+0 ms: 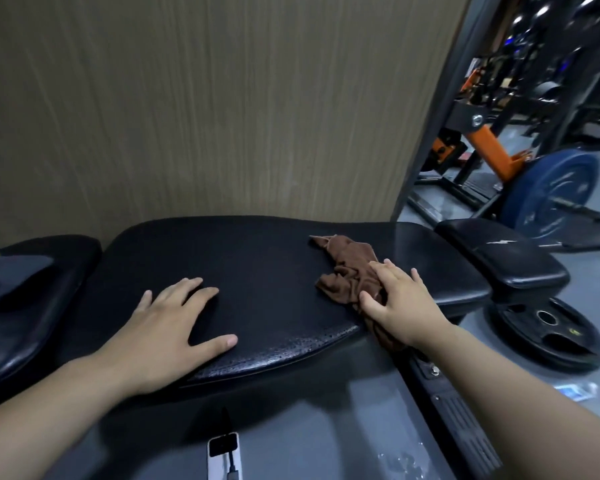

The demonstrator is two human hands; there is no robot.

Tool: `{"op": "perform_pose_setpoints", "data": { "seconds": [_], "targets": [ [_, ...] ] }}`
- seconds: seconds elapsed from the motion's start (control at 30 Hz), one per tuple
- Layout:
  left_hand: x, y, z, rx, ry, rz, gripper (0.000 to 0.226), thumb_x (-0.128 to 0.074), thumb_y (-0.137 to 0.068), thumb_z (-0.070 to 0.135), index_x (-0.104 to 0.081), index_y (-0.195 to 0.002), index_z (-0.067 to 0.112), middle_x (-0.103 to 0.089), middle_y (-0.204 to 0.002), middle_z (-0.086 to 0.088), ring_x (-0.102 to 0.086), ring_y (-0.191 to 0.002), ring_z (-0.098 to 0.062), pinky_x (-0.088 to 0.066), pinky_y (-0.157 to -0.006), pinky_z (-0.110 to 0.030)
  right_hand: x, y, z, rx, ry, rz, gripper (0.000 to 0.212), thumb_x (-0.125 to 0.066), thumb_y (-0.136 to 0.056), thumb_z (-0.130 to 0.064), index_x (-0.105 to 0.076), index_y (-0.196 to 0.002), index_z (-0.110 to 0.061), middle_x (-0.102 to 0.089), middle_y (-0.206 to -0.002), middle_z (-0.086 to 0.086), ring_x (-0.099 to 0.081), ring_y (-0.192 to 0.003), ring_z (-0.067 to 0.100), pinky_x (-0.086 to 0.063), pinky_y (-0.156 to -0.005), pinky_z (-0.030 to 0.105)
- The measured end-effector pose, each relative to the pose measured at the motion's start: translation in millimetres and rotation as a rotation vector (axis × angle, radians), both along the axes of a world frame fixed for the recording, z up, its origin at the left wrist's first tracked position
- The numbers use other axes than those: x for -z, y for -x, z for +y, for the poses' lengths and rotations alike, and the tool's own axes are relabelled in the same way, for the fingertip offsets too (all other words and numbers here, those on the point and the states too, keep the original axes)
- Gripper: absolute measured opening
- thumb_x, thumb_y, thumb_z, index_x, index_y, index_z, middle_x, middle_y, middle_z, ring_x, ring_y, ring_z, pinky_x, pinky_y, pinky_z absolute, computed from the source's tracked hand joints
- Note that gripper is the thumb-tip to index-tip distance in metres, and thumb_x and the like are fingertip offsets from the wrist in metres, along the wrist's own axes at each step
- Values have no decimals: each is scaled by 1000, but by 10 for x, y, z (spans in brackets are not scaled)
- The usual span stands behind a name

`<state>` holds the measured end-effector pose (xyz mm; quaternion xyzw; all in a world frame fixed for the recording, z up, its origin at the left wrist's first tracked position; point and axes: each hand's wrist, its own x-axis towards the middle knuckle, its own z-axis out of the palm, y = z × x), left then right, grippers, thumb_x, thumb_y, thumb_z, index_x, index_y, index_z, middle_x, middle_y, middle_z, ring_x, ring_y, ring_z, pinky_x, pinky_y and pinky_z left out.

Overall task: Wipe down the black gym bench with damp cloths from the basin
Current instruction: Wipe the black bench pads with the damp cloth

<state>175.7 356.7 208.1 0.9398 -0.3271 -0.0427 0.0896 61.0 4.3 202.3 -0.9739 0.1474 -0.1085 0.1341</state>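
Observation:
The black gym bench [264, 271] runs left to right in front of me, its padded top dull and perforated along the near edge. A crumpled brown cloth [347, 268] lies on the right part of the pad, one end hanging over the near edge. My right hand [395, 299] presses down on the cloth's near end, fingers spread over it. Flat on the bare pad to the left rests my left hand [177, 327], fingers apart and holding nothing. No basin is in view.
A wood-grain wall panel [205, 116] stands right behind the bench. A second black pad [25, 299] adjoins on the left, another [503, 258] on the right. Weight plates [548, 327] [551, 192] and an orange-and-black rack [489, 140] stand on the grey floor at right.

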Motion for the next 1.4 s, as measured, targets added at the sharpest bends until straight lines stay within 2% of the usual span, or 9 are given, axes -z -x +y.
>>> {"op": "perform_pose_setpoints", "data": {
  "seconds": [0.23,0.4,0.63,0.87,1.0,1.1,1.2,1.3,1.4],
  "targets": [
    [68,-123,-222,16,15,-10,114,-3,-59,99,-20,-153,39,-13,-163,11,-5,-151,-9,-7,-123,-48,37,148,-743,248,-49,-64,66,-54,-90,-49,-44,-145,-14,-44,-152,5,-21,-150,19,-7,-122,47],
    [91,-273,-299,0,7,-60,110,-1,-61,98,-24,-151,39,-15,-162,13,-8,-150,-9,-10,-121,-52,-28,328,-1146,380,-57,-99,64,-60,-88,-49,-50,-142,-18,-53,-144,5,-32,-142,26,-29,-115,44],
    [136,-440,-351,-18,29,-76,109,-3,-62,98,-30,-150,38,-21,-160,13,-10,-150,-9,-13,-119,-55,-225,347,-1255,527,196,55,55,-53,-91,-56,-49,-142,-36,-47,-122,13,-43,-115,35,-43,-96,45],
    [34,-398,-436,-6,62,-55,108,-2,-63,97,-29,-150,38,-19,-161,14,-8,-150,-8,-10,-121,-53,-352,18,-915,506,205,270,53,-41,-93,-12,-41,-143,-31,-40,-131,14,-41,-115,39,-45,-91,44],
    [-12,-360,-483,3,41,-19,105,-4,-63,94,-24,-151,39,-16,-162,12,-5,-151,-9,-6,-122,-52,-294,-89,-967,391,50,133,62,-40,-85,-5,-56,-136,-37,-48,-141,5,-40,-113,39,-37,-105,45],
    [-24,-367,-535,7,35,-17,105,-2,-63,93,-23,-151,40,-15,-162,13,-4,-150,-8,-7,-122,-52,-312,-132,-917,310,-141,-39,44,-45,-86,0,-74,-111,-22,-57,-135,1,-48,-121,31,-32,-109,33],
    [-22,-380,-588,12,29,-11,105,-2,-62,92,-21,-151,40,-14,-162,13,-3,-150,-8,-7,-122,-52,-351,-150,-831,335,-357,-164,24,-58,-93,-21,-78,-81,-14,-64,-116,-5,-58,-110,16,-37,-90,26],
    [-33,-384,-684,27,44,-15,107,-1,-61,95,-23,-151,40,-17,-162,11,-7,-150,-10,-9,-121,-54,-281,-200,-755,460,-216,-272,40,-63,-86,-54,-70,-66,-20,-62,-108,0,-58,-105,21,-42,-97,38],
    [-57,-369,-846,46,53,-31,106,-4,-62,96,-24,-150,39,-19,-161,9,-11,-150,-13,-12,-120,-57,-274,-340,-557,701,-137,-189,68,-56,-78,-75,-61,-106,-14,-48,-130,17,-44,-127,39,-34,-107,58]
  ]
}}
